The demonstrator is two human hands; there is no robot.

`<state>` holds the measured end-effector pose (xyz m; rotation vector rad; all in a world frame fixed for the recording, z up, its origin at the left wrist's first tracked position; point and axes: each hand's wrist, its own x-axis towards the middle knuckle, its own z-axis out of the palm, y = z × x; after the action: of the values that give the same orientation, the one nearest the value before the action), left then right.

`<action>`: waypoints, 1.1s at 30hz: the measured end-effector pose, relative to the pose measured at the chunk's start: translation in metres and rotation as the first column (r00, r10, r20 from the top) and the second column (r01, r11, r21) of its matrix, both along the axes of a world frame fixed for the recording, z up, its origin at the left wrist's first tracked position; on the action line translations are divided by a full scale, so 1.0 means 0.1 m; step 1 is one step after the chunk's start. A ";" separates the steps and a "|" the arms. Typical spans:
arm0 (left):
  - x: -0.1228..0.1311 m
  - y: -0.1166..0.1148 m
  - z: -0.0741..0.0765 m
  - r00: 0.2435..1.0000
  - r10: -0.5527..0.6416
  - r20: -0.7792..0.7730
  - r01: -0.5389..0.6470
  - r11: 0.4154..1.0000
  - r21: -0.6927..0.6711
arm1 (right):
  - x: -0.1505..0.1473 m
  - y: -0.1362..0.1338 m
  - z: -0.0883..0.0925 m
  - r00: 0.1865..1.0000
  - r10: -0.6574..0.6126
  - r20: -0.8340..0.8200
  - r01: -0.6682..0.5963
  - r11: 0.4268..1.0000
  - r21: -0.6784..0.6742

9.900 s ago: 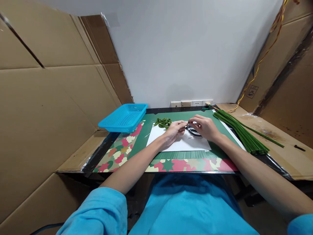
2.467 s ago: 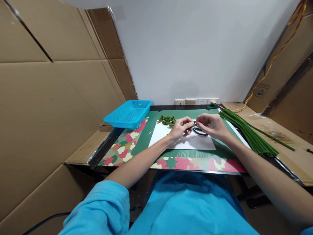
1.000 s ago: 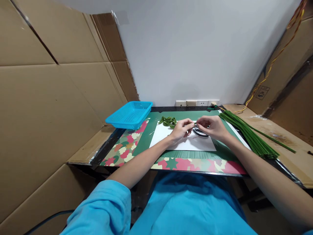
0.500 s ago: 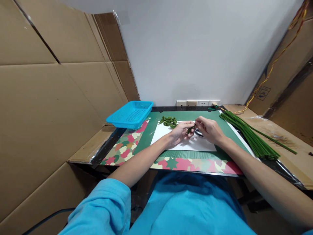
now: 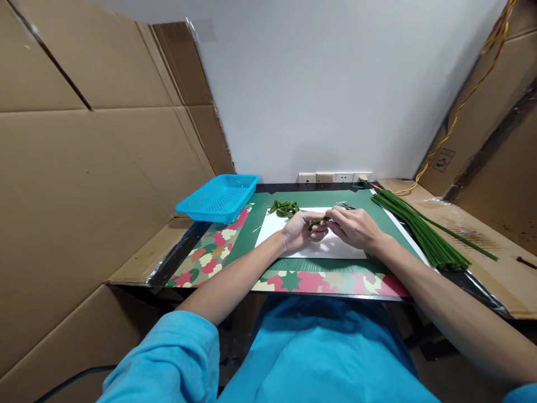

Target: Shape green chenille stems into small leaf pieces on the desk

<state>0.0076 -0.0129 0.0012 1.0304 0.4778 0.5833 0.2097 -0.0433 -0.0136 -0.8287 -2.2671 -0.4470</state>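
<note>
Working over a white rectangular paper sheet in the head view, the left hand grasps a short, bent, dark-green fuzzy strip in curled fingers, while the right hand pinches its upper end, though the exact contact is partly hidden. Holding firmly close to the right fingertips and making small, even adjustments would probably control so pliable a strip better than a hard pull. Just beyond lies a heap of curled green fuzzy pieces, apart from a bundle of straight green fuzzy stems.
</note>
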 end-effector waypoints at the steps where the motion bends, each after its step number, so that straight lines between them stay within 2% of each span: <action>1: -0.01 0.01 0.00 1.000 -0.012 -0.006 0.012 1.000 -0.004 | 0.00 0.00 0.00 1.000 -0.002 0.019 0.001 1.000 0.016; 7: -0.03 0.03 0.01 0.996 -0.080 -0.048 0.079 0.997 -0.019 | -0.02 0.00 -0.02 0.998 0.024 -0.056 -0.026 0.999 -0.037; 15: -0.03 0.01 0.03 0.995 -0.079 -0.062 0.083 0.995 0.052 | -0.06 -0.02 -0.02 0.973 0.024 -0.230 -0.048 0.994 -0.097; 24: 0.05 -0.02 -0.05 0.999 0.052 0.014 -0.054 0.983 0.176 | -0.14 0.00 -0.04 0.899 0.012 -0.439 -0.096 0.981 -0.170; 33: 0.17 -0.08 -0.08 0.973 0.216 0.083 -0.231 0.935 0.269 | -0.21 -0.05 0.01 0.807 -0.042 -0.589 -0.158 0.946 -0.284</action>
<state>0.0248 -0.0208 -0.0070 1.2329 0.4798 0.8978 0.1883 -0.0485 -0.0126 -0.9001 -1.7801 0.2115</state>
